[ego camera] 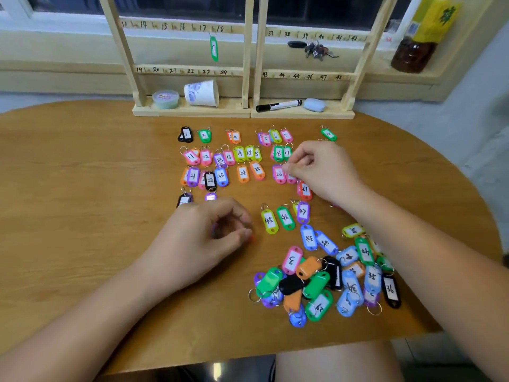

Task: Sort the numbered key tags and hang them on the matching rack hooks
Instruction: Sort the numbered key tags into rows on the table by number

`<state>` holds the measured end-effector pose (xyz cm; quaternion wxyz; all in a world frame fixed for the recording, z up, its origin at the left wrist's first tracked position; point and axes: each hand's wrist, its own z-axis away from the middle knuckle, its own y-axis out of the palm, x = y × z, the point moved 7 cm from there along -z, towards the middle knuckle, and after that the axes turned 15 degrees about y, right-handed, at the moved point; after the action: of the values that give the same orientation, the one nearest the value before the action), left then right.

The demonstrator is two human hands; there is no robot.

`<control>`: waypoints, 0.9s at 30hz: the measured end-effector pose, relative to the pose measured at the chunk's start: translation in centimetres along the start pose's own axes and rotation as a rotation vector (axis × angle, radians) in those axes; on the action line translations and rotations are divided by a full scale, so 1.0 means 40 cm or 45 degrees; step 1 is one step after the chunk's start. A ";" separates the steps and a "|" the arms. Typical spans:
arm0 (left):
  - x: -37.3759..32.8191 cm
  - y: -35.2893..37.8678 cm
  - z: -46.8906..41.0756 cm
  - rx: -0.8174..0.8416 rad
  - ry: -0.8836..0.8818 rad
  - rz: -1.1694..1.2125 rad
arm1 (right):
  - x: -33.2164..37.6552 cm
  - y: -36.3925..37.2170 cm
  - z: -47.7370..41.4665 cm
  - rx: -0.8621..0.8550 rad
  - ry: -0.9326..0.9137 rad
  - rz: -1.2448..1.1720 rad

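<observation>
Numbered key tags lie in sorted rows [242, 154] on the wooden table [82, 175]. A loose pile of tags [325, 282] sits at the front right. The wooden rack [249, 70] stands at the back with numbered hooks, and a green tag 17 [214, 48] hangs on it. My right hand [322, 172] pinches a pink tag [291, 178] beside tag 26 [279, 174]. My left hand [203, 238] rests on the table with fingers curled; a sliver of a red tag [252, 240] shows at its thumb tip. The tags beneath it are hidden.
On the rack's base lie a tipped paper cup [202, 92], a small tub [165, 98], a black marker [278, 105] and a pale blue case [314, 104]. A bunch of keys [316, 51] and a dark jar [413, 53] sit on the windowsill.
</observation>
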<state>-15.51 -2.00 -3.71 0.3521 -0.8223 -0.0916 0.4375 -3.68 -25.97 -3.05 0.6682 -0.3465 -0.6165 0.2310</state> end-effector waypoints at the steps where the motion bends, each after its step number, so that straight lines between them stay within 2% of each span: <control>1: -0.017 0.013 0.005 0.056 0.031 -0.002 | 0.000 -0.003 0.021 0.032 -0.039 -0.002; 6: -0.064 0.070 0.030 0.194 0.085 0.020 | 0.008 -0.015 0.171 0.364 -0.204 0.069; 12: -0.084 0.101 0.037 0.323 0.043 -0.112 | -0.012 0.013 0.278 0.716 -0.355 0.500; 19: -0.089 0.112 0.024 0.391 -0.142 -0.070 | -0.001 0.028 0.286 0.730 -0.397 0.542; 23: -0.076 0.111 0.020 0.401 -0.210 -0.005 | 0.005 0.019 0.282 0.748 -0.339 0.513; 27: -0.065 0.085 0.015 0.281 -0.275 0.194 | -0.004 -0.005 0.263 0.860 -0.157 0.156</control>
<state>-18.09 -5.40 -4.45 0.3940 -0.7315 -0.0176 0.5562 -14.09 -24.35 -3.03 0.6915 -0.1277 -0.5226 0.4822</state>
